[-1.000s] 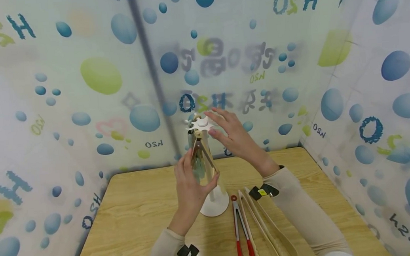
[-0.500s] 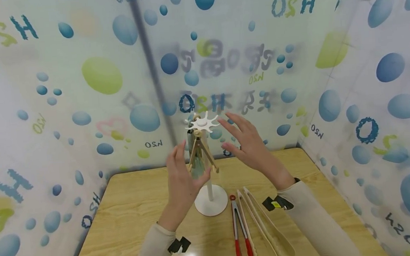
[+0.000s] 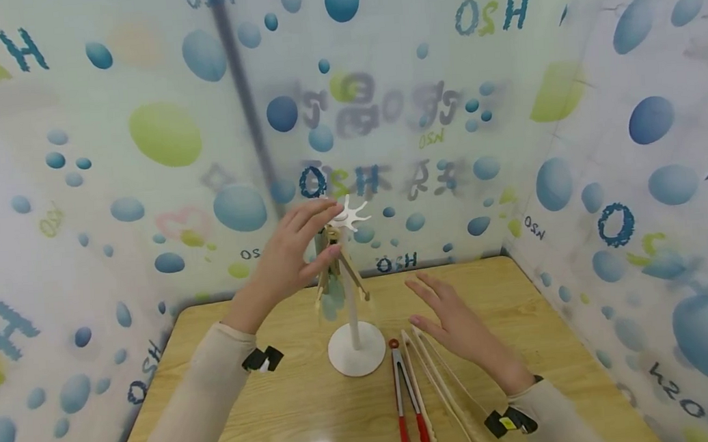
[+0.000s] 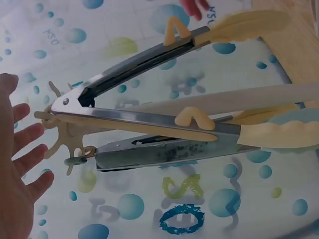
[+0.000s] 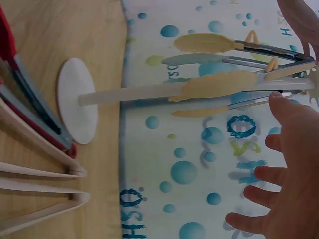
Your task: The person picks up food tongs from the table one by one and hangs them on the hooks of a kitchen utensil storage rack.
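Observation:
A white stand (image 3: 357, 349) with a star-shaped hook top (image 3: 356, 214) stands on the table. Cream-tipped metal tongs (image 4: 144, 119) hang from its hooks with their arms spread, and green-tipped tongs (image 4: 164, 153) hang beside them. My left hand (image 3: 285, 253) is raised at the hook top, overlapping it in the head view. In the left wrist view its fingers are spread beside the hooks and grip nothing. Lower, to the right of the stand, my right hand (image 3: 456, 327) hovers with loosely extended fingers, holding nothing.
Red-handled tongs (image 3: 400, 375) lie on the wooden table (image 3: 267, 391) right of the stand's base. Beside them lie long beige tongs (image 3: 446, 392), partly under the right forearm in the head view. Patterned curtains (image 3: 157, 135) enclose the back and sides.
My left hand has left the hanging tongs and risen to the hook top. My right hand has drawn back from the top, down and right toward the tongs lying on the table.

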{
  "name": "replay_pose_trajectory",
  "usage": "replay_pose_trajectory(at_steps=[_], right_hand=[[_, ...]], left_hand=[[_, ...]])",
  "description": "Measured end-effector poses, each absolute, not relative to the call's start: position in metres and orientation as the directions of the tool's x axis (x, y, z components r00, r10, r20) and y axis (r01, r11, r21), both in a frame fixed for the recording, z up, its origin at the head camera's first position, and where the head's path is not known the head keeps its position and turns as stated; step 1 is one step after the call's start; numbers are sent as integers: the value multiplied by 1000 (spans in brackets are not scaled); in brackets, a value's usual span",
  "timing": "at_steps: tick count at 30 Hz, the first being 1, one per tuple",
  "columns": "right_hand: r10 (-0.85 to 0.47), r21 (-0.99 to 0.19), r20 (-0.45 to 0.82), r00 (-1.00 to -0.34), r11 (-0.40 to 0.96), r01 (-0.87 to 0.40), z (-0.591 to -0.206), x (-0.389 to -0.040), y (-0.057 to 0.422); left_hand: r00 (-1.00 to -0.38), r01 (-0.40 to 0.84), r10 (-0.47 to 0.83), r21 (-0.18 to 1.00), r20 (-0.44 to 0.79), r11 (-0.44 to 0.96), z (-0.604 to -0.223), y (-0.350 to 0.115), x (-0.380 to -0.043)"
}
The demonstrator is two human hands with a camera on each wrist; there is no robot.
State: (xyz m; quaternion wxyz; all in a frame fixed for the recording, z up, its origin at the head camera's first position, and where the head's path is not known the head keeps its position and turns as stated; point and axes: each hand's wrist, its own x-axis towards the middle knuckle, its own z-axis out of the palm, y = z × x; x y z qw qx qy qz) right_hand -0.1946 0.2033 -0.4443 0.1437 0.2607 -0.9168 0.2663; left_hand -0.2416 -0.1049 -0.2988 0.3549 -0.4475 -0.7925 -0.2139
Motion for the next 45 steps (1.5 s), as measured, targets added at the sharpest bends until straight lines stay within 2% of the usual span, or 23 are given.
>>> replay_pose_trajectory(at_steps=[3, 8, 18, 22, 31, 37, 45], right_hand=[[-373, -459, 335, -865, 737, -495, -468, -188, 209], [-310, -491, 247, -918, 777, -394, -501, -183, 215], [-183, -505, 71, -981, 841, -193, -551, -177, 217], [-164, -494, 43, -986, 854, -164, -563, -180, 214], [-196, -455, 68, -978, 866, -205, -583, -190, 216], [-212, -444, 76, -974, 868, -223, -580, -201, 212], [-196, -391, 50, -979, 898, -200, -581, -212, 203]], left_hand=[[-390, 856, 600, 35, 698, 516, -298, -108, -249], [-479, 828, 599, 105, 642, 550, -298, -108, -257], [-528, 812, 598, 153, 603, 564, -300, -107, -268], [-533, 812, 602, 159, 594, 562, -300, -107, -270], [-507, 829, 608, 154, 610, 537, -303, -104, -278], [-477, 838, 578, 145, 663, 526, -305, -102, -281], [-467, 840, 551, 153, 692, 521, -312, -98, -282]])
